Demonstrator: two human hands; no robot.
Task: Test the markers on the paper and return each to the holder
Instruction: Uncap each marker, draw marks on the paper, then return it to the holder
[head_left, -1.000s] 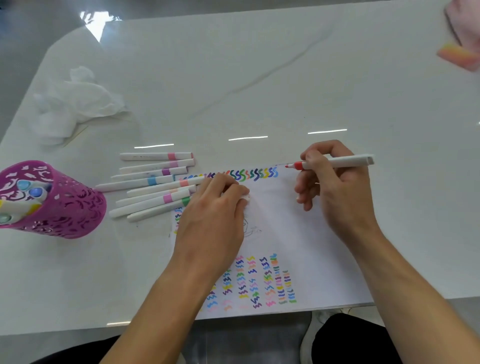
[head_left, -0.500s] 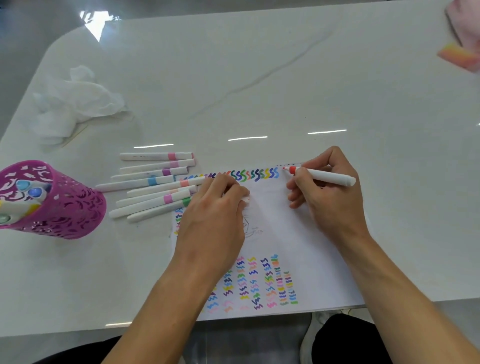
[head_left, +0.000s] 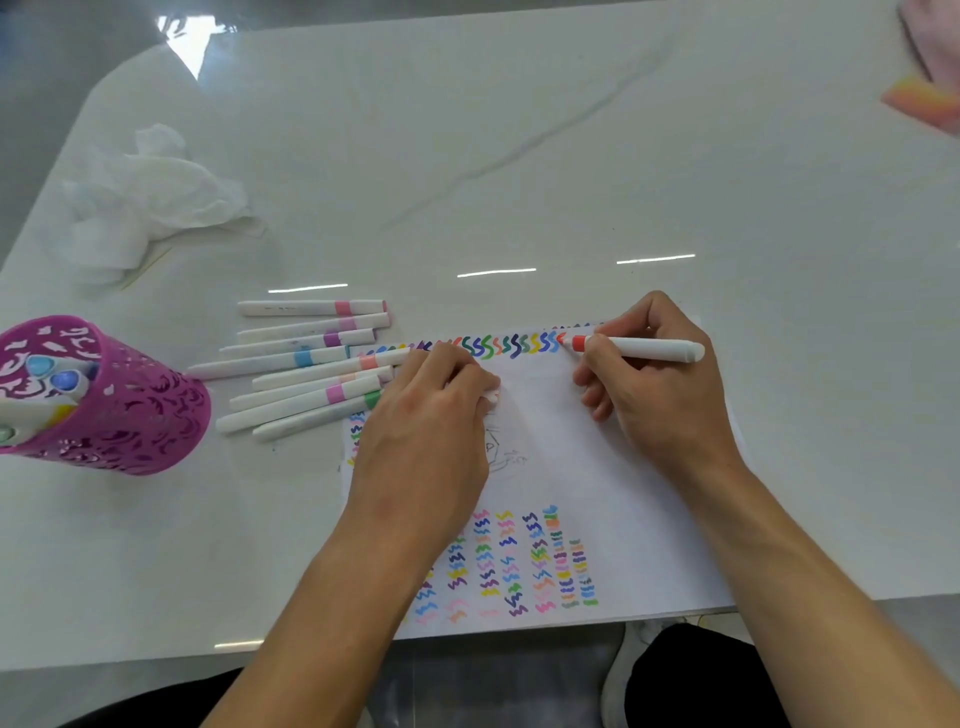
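pinching the red marker (head_left: 640, 348) near its tip, the right hand (head_left: 662, 400) curls its fingers round the smooth, likely light, stiff barrel, nib on the paper (head_left: 597, 467) at the near edge of the bench (head_left: 675, 182); the left hand (head_left: 426, 431) pins the thin sheet, curled on what looks like the cap (head_left: 492, 397).

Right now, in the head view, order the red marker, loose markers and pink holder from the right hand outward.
1. red marker, held in the right hand.
2. loose markers, on the table to its left.
3. pink holder, far left.

Magenta cut-out holder (head_left: 119, 415), multicoloured-squiggled paper (head_left: 597, 467)
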